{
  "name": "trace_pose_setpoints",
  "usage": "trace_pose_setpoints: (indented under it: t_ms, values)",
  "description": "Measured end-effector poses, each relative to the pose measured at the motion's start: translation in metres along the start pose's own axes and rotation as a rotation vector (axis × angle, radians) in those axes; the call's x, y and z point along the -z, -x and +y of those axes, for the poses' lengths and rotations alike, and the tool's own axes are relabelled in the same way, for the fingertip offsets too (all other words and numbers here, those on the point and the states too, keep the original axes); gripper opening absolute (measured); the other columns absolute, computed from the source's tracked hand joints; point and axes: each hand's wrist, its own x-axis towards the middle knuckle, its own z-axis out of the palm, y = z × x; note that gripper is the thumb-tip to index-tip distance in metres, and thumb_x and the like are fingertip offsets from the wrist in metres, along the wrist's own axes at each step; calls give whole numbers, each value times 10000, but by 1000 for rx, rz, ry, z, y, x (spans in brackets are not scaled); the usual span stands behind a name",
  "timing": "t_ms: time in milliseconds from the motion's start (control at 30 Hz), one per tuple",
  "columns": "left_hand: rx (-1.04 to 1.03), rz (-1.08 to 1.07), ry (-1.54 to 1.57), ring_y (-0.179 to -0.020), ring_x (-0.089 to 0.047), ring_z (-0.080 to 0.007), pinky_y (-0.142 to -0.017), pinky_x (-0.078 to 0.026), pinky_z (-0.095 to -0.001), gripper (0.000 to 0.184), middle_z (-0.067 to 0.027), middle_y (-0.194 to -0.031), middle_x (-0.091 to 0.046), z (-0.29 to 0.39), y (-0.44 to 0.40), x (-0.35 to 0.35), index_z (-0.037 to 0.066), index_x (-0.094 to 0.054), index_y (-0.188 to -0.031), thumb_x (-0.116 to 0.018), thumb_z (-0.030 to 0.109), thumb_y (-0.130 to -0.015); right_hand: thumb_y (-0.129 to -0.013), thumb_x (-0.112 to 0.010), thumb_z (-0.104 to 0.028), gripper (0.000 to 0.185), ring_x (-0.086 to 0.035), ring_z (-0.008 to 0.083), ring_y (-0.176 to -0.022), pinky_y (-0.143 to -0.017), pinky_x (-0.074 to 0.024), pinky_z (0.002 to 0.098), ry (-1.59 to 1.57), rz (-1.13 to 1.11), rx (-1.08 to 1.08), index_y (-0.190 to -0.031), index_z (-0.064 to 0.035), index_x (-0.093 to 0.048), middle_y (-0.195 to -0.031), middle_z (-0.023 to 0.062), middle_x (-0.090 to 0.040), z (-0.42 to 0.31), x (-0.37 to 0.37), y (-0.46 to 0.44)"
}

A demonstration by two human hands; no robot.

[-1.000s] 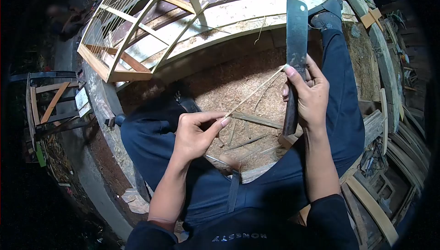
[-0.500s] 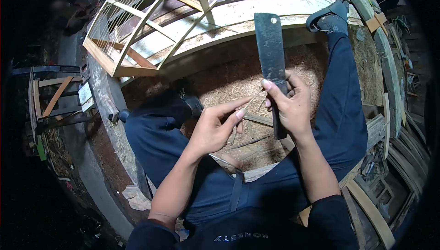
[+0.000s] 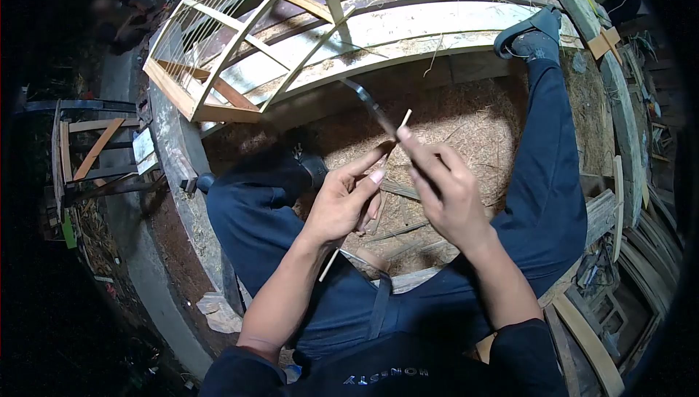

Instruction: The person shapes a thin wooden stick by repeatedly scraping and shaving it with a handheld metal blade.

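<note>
My left hand [image 3: 336,211] is closed in a pinch around a thin bamboo strip [image 3: 329,265]. One end of the strip sticks out below that hand, and the other rises beside the fingertips of my right hand [image 3: 450,197]. My right hand grips a broad dark cleaver [image 3: 376,111], seen almost edge-on and a little blurred. Its blade points up and to the left; the handle is hidden behind the hand. Both hands are above a floor strewn with shavings, between my legs.
A curved wooden frame [image 3: 240,27] strung with thin strips rests on the slatted bench [image 3: 429,18] ahead. Loose sticks [image 3: 400,231] lie among the shavings [image 3: 473,135]. Curved wood pieces [image 3: 593,346] are stacked at right. A blurred person [image 3: 120,22] is at upper left.
The cleaver has turned from upright and broad side on to nearly edge-on, tipped left. My right hand has rolled over with it. More of the strip now shows below my left hand.
</note>
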Motion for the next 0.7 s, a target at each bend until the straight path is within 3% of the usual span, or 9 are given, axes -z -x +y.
trace_pose_setpoints:
  t_ms: [167,433,600,700]
  values:
    - [-25,39,112,-405,-415,-40,-382,-357,-197,538,19,-584,-509,7,1,-1,22,-406,-1519,-541,153,-1014,-882,-725,-103,653,-655,284,-762,-674,-570,406,-58,-90,-21,-1476,-289,-526,-964,146,-596,-3,-14,10]
    - [43,-13,336,-318,-323,-67,-335,-285,-216,545,18,-480,-409,-1,4,3,68,-358,-1543,-507,143,-1025,-901,-714,-158,587,-647,296,-711,-622,-558,415,-30,-59,-70,-1452,-285,-554,-952,157,-582,-5,-18,12]
    - [102,-99,484,-286,-295,-77,-325,-264,-224,363,5,-442,-388,3,8,5,38,-464,-1401,-467,132,-1050,-918,-695,-177,521,-642,284,-628,-562,-548,405,63,-42,13,-1419,-281,-594,-898,159,-590,-6,-15,10]
    - [100,-162,526,-285,-291,-78,-339,-267,-227,320,7,-442,-390,3,8,5,19,-482,-1359,-458,135,-1061,-926,-691,-209,520,-636,253,-593,-518,-538,404,59,45,-85,-1427,-294,-585,-846,141,-583,0,-12,5]
